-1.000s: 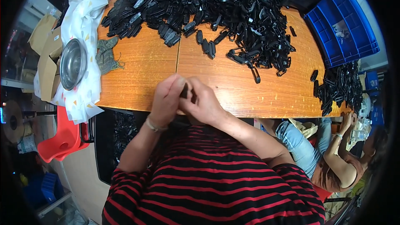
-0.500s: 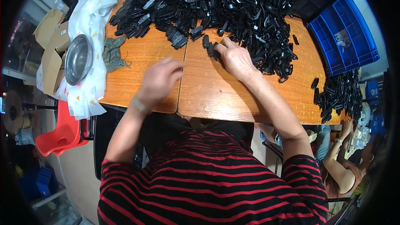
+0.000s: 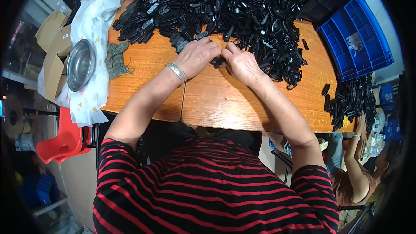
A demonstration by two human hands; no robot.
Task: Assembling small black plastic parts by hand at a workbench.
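Observation:
A large heap of small, long black plastic parts (image 3: 242,8) covers the far side of the wooden table (image 3: 225,104). My left hand (image 3: 199,56), with a silver bangle at the wrist, is closed at the heap's near edge. Close beside it, my right hand (image 3: 242,64) has its fingers bent and pressed down at the same spot. Between the two hands a black plastic part (image 3: 217,62) shows, and both sets of fingertips are on it or on parts right by it. The fingers hide most of what they grip.
To the left, a round metal bowl (image 3: 81,65) rests on patterned white sheeting (image 3: 93,21), near a grey-green cloth (image 3: 116,58). A blue crate (image 3: 357,39) stands on the right, above a smaller heap of black parts (image 3: 351,99). Another person's arm (image 3: 356,156) reaches in there; a red chair (image 3: 65,138) is lower left.
My left hand has moved up and right from the table's near part to the heap's edge, meeting my right hand. The right hand has stayed nearly in place over the parts.

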